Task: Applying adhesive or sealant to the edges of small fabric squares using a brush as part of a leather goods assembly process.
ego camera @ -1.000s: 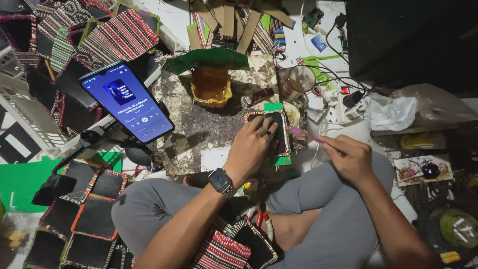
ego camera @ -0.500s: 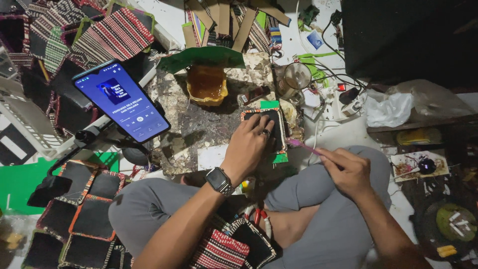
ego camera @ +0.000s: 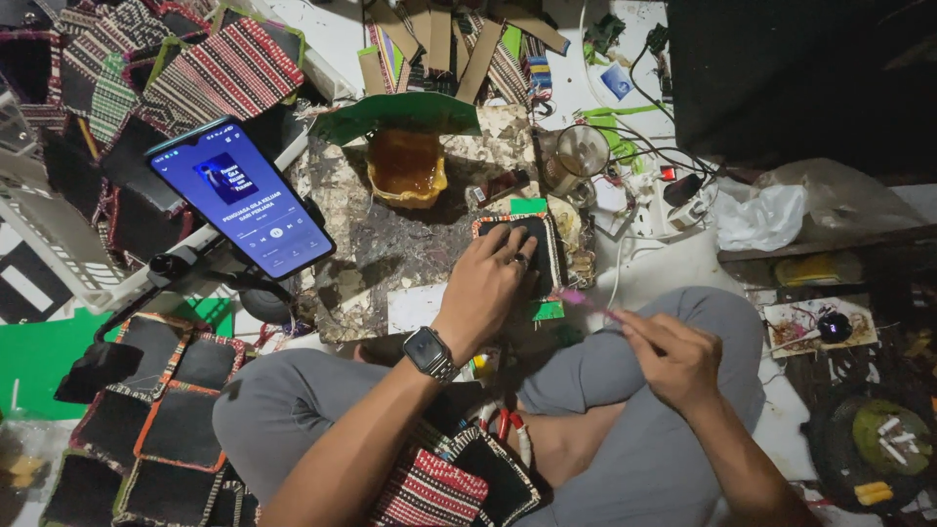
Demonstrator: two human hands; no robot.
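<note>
My left hand (ego camera: 488, 289), with a dark watch on the wrist, presses flat on a small black woven-edged pouch (ego camera: 540, 249) lying on a stained work board (ego camera: 390, 249). My right hand (ego camera: 672, 355) hovers over my right knee, pinching a thin pink stick (ego camera: 584, 301) whose tip points at the pouch's lower right corner. I sit cross-legged in grey trousers. A yellow tub of amber glue (ego camera: 406, 168) stands on the board behind the pouch.
A lit phone (ego camera: 240, 197) sits on a stand at left. Striped woven panels (ego camera: 220, 70) and black pouch pieces (ego camera: 156, 415) crowd the left side. A power strip with cables (ego camera: 673, 195), a glass jar (ego camera: 582, 151) and a white rag (ego camera: 766, 217) lie at right.
My right hand has drawn down and right, away from the pouch, with the pink stick in it. My left hand stays pressed on the pouch.
</note>
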